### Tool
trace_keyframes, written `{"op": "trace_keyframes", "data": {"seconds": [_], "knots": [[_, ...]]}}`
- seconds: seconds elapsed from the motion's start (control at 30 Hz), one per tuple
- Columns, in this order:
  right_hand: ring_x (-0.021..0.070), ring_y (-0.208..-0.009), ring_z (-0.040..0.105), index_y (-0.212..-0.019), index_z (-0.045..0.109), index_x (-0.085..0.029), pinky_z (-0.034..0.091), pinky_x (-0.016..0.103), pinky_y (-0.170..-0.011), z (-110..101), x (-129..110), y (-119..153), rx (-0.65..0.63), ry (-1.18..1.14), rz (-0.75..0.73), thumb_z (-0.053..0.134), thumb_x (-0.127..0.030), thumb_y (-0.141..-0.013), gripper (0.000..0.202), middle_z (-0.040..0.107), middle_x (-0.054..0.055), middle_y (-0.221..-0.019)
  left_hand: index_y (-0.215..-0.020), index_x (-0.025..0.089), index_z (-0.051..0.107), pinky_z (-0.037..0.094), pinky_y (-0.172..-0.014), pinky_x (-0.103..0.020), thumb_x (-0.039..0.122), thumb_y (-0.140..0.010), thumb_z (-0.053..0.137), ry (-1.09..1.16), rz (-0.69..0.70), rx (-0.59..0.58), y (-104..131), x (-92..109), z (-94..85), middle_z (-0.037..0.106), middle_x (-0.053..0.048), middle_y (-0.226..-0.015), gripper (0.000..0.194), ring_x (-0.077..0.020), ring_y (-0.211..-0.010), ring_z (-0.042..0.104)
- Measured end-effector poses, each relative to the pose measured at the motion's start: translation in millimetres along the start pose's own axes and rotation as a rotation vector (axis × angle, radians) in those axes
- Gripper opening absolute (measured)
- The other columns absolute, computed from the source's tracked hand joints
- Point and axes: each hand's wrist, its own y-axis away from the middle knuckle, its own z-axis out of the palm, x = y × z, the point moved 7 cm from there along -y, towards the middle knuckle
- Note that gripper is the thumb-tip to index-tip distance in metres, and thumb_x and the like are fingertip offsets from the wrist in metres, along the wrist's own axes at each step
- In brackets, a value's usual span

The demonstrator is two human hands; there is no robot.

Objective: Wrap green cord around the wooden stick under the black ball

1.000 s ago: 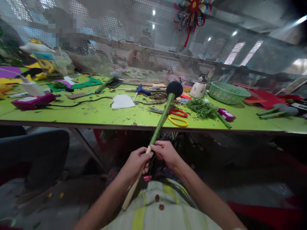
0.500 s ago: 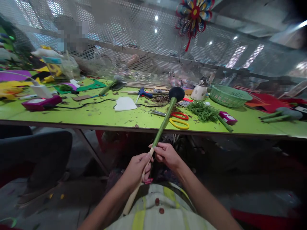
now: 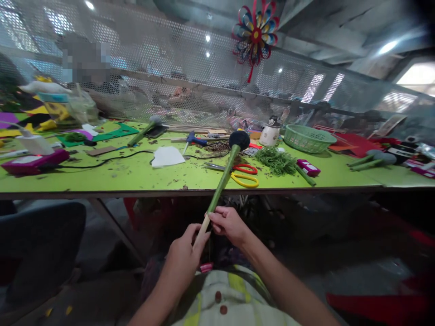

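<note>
A long wooden stick (image 3: 203, 226), wrapped in green (image 3: 222, 183) over its upper length and topped by a dark round head (image 3: 239, 141), slants from my lap up over the table edge. My left hand (image 3: 186, 249) is closed around its bare pale part. Just above, my right hand (image 3: 231, 224) pinches the stick where the green wrapping ends; whether a loose strip is between the fingers cannot be made out. Beyond the hands, scissors (image 3: 247, 180) with red and yellow handles lie partly under the stick, near a heap of green strands (image 3: 277, 160).
On the green table (image 3: 136, 179) lie a white paper piece (image 3: 168, 156), a blue glue gun (image 3: 195, 139), a magenta box (image 3: 36, 161) with a black cable, a green basket (image 3: 309, 138) and a white jar (image 3: 269, 133). A perforated screen (image 3: 149, 81) stands behind.
My view has swung slightly right, so the scene sits further left. My left hand has shifted its grip on the stick, its fingers now less visible; my right hand still pinches the wrapping's end.
</note>
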Motion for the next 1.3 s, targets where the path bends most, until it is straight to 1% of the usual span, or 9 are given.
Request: {"op": "trace_keyframes", "data": {"seconds": [0.1, 0.23, 0.37, 0.47, 0.57, 0.73, 0.9, 1.07, 1.3], "knots": [[0.0040, -0.037, 0.027, -0.081, 0.063, -0.011, 0.015, 0.020, -0.038, 2.1, -2.5, 0.1, -0.012, 0.015, -0.007, 0.066, -0.042, -0.074, 0.032, 0.044, -0.007, -0.044, -0.093, 0.020, 0.064, 0.028, -0.037, -0.018, 0.040, -0.074, 0.063, 0.054, -0.005, -0.042, 1.2, -1.2, 1.1, 0.048, 0.006, -0.046, 0.028, -0.0092, -0.036, 0.043], [0.0042, -0.040, 0.027, -0.085, 0.065, -0.011, 0.016, 0.021, -0.041, 10.2, -9.6, -0.4, -0.071, -0.036, -0.038, 0.065, -0.039, -0.076, 0.030, 0.040, -0.008, -0.044, -0.091, 0.017, 0.059, 0.019, -0.031, -0.014, 0.042, -0.082, 0.054, 0.560, -0.237, -0.278, 4.2, -13.5, 19.0, 0.033, 0.011, -0.042, 0.027, -0.0034, -0.028, 0.026], [0.0039, -0.040, 0.022, -0.079, 0.064, -0.011, 0.015, 0.022, -0.042, 15.4, -12.2, -2.5, -0.068, -0.086, -0.038, 0.069, -0.036, -0.071, 0.027, 0.033, -0.010, -0.044, -0.088, 0.016, 0.059, 0.017, -0.032, -0.012, 0.038, -0.084, 0.054, 0.830, -0.275, -0.368, 8.3, -10.2, 22.5, 0.031, 0.012, -0.044, 0.022, -0.0013, -0.030, 0.021], [0.0039, -0.040, 0.022, -0.073, 0.062, -0.012, 0.015, 0.022, -0.041, 15.9, -10.6, -3.6, -0.034, -0.077, -0.029, 0.071, -0.037, -0.068, 0.027, 0.033, -0.011, -0.043, -0.087, 0.017, 0.058, 0.019, -0.032, -0.013, 0.042, -0.084, 0.052, 0.741, -0.324, -0.368, 11.6, -15.8, 21.8, 0.033, 0.011, -0.042, 0.027, -0.0030, -0.030, 0.025], [0.0039, -0.039, 0.022, -0.066, 0.058, -0.013, 0.015, 0.022, -0.040, 15.7, -9.3, -5.1, 0.013, -0.050, -0.034, 0.072, -0.038, -0.066, 0.028, 0.030, -0.012, -0.041, -0.083, 0.017, 0.058, 0.024, -0.035, -0.016, 0.050, -0.080, 0.054, 0.437, -0.350, -0.200, 10.6, -26.9, 8.7, 0.040, 0.009, -0.043, 0.033, -0.0060, -0.032, 0.033], [0.0041, -0.038, 0.022, -0.062, 0.054, -0.015, 0.016, 0.022, -0.039, 16.2, -8.0, -9.1, 0.075, 0.054, -0.069, 0.070, -0.041, -0.066, 0.030, 0.027, -0.012, -0.041, -0.080, 0.017, 0.063, 0.028, -0.040, -0.018, 0.049, -0.069, 0.065, 0.001, -0.046, 0.039, 5.8, -14.2, -14.6, 0.044, 0.008, -0.044, 0.034, -0.0092, -0.041, 0.041], [0.0040, -0.039, 0.024, -0.068, 0.058, -0.014, 0.018, 0.021, -0.039, 15.2, -7.4, -8.9, 0.008, 0.083, -0.076, 0.070, -0.042, -0.068, 0.031, 0.032, -0.011, -0.042, -0.081, 0.017, 0.058, 0.016, -0.033, -0.015, 0.049, -0.076, 0.059, 0.471, -0.324, -0.181, 13.7, -29.1, 6.8, 0.032, 0.012, -0.040, 0.033, -0.0029, -0.030, 0.023], [0.0036, -0.039, 0.025, -0.069, 0.059, -0.013, 0.016, 0.021, -0.040, 16.5, -13.0, -8.0, -0.083, 0.023, -0.033, 0.071, -0.041, -0.068, 0.031, 0.034, -0.011, -0.043, -0.081, 0.015, 0.059, 0.016, -0.030, -0.013, 0.037, -0.084, 0.053, 0.918, -0.436, -0.487, 21.5, -18.8, 24.3, 0.031, 0.011, -0.041, 0.022, -0.0015, -0.028, 0.020], [0.0043, -0.036, 0.031, -0.078, 0.063, -0.012, 0.018, 0.020, -0.037, 15.5, -8.9, -9.8, -0.097, 0.059, 0.013, 0.071, -0.043, -0.068, 0.034, 0.043, -0.009, -0.042, -0.083, 0.015, 0.059, 0.021, -0.030, -0.014, 0.043, -0.087, 0.046, 0.739, -0.411, -0.426, 19.7, -27.1, 18.9, 0.040, 0.008, -0.040, 0.031, -0.0037, -0.027, 0.030]]}}
